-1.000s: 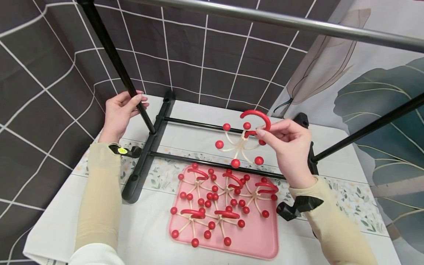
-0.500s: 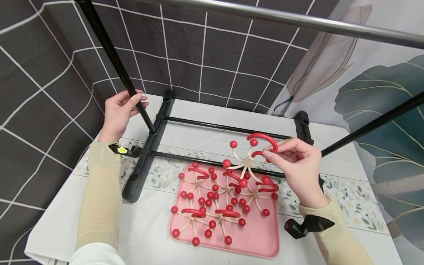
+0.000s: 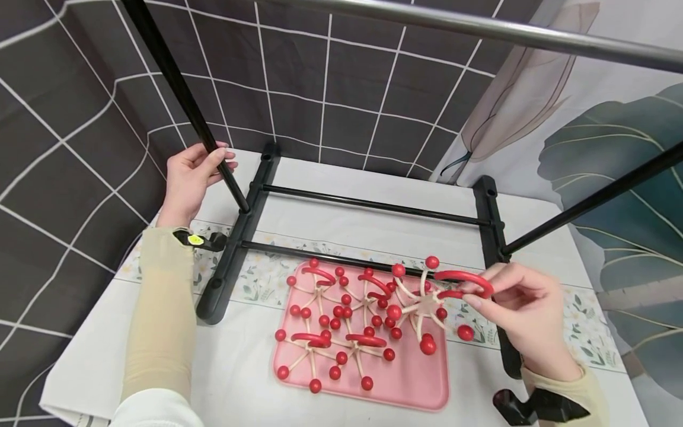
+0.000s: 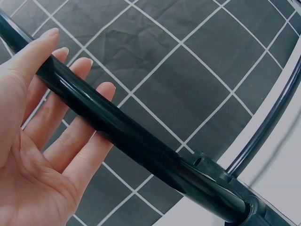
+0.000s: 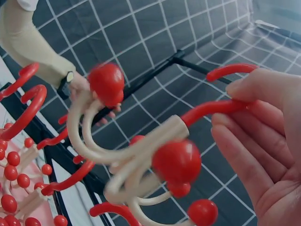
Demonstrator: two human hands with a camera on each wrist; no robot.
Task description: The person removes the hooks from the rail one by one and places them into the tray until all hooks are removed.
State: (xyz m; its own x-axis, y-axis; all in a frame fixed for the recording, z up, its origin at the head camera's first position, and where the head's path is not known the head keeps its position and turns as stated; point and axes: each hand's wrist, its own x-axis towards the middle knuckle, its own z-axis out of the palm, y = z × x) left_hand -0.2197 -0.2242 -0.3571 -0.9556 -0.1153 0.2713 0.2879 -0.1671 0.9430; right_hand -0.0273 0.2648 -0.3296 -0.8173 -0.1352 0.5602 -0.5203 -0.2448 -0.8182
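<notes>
My right hand (image 3: 525, 314) pinches the red hook of a hanger (image 3: 427, 303) with curved cream arms tipped in red balls. In the head view this hanger overlaps the tray's right side, its hook pointing right. In the right wrist view, my thumb and forefinger meet on the hook while the hanger's arms spread out to the left. My left hand (image 3: 188, 181) holds the slanted black pole (image 3: 184, 89) of a rack at its left side. The left wrist view shows the thumb on one side of the pole (image 4: 122, 125) and the fingers extended behind it.
A pink tray (image 3: 411, 385) holds several similar hangers (image 3: 320, 284), in front of the rack's lower black bars (image 3: 368, 204). A silver rail (image 3: 453, 24) crosses overhead. Another slanted black pole (image 3: 597, 204) rises at the right, and a dark grid-patterned cloth (image 3: 299, 71) hangs behind.
My right hand has moved right and down towards me, bringing the hanger from over the rack's bars to over the tray's right side. My left hand stays on the pole.
</notes>
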